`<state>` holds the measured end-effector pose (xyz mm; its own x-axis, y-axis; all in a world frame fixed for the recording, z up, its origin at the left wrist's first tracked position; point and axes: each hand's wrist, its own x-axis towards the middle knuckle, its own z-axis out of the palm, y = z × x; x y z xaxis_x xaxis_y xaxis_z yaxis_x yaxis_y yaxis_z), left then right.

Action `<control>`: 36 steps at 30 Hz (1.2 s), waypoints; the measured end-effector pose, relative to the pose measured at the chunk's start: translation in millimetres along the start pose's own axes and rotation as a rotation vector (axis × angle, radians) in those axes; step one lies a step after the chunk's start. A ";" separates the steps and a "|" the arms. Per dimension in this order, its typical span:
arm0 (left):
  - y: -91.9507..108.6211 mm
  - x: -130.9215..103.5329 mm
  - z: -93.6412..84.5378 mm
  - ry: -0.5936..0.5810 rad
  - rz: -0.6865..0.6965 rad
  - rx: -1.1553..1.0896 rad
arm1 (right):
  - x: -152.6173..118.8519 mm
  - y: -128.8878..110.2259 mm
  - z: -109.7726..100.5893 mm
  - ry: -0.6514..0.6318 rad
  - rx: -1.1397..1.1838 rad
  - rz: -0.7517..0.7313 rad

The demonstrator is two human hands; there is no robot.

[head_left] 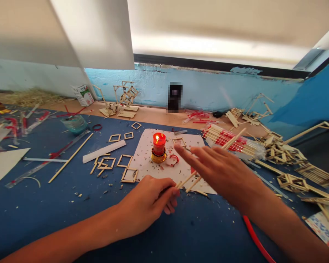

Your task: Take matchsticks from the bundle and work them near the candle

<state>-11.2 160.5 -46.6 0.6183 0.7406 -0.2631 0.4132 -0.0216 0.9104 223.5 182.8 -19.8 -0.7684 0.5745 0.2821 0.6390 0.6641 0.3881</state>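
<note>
- Two thin, pale wooden sticks [190,179] are gripped at their near ends between the thumb and fingertips of the left hand [146,202].
- The sticks are held close together, almost parallel, and are slanted up and away to the right from the grip.
- Their middle stretch is hidden behind the right hand [222,171]; one far end is seen again beyond that hand, above a bundle of sticks.
- The lower part of the sticks is seen over the edge of a white paper sheet [148,157] laid on blue cloth.
- Whether the sticks are touched by the right hand cannot be told.
</note>
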 end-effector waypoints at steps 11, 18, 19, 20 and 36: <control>-4.3 -3.5 -1.9 0.152 0.204 -0.167 | -35.3 34.0 -1.7 0.010 -0.147 0.581; -0.9 -6.5 0.7 0.078 0.221 -0.358 | -17.1 -2.5 -3.9 -0.154 0.409 0.449; -0.4 -7.1 0.7 0.061 0.213 -0.385 | -14.1 -10.1 -11.4 -0.103 0.620 0.487; 0.1 -7.7 0.7 0.042 0.202 -0.412 | -10.8 -17.7 -18.9 -0.038 0.869 0.548; 4.2 -7.5 -4.5 -0.080 0.080 -0.696 | 9.6 -39.1 -31.9 0.026 1.820 0.691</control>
<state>-17.1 157.9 -39.3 0.6876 0.7021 -0.1852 -0.1425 0.3806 0.9137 190.1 147.1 -4.3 -0.3983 0.9171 -0.0193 0.0372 -0.0048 -0.9993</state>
